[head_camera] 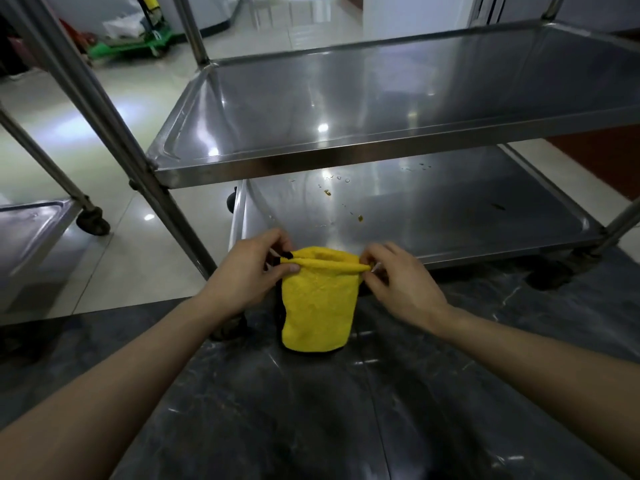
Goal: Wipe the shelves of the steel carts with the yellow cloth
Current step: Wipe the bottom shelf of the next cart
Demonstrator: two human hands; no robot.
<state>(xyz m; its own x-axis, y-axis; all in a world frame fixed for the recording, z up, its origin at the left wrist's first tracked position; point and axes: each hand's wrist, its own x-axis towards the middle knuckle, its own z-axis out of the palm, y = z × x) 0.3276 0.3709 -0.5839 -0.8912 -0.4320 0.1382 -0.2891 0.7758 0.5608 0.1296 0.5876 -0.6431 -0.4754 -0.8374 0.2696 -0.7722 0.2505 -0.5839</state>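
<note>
Head view: yellow cloth (317,306) sits lower centre of frame, hanging in the air just in front of the near edge of the cart's lower shelf (450,216), over dark marbled floor. Left hand (249,271) pinches the top left corner and right hand (398,282) pinches the top right corner, fingers curled on the rolled top edge. The cloth droops between them, doubled over, with black trim showing on its left side. The lower shelf has brownish spots and droplets (327,192) at mid frame. The middle shelf (381,91) above looks shiny. A second cart (31,223) is at the left edge.

Handling, as a guess: plush, limp and light, not slippery, nothing to break. It has no stiffness, so it sags wherever it isn't held. Corners suit folding; for wiping, better a folded pad under a flat palm.
</note>
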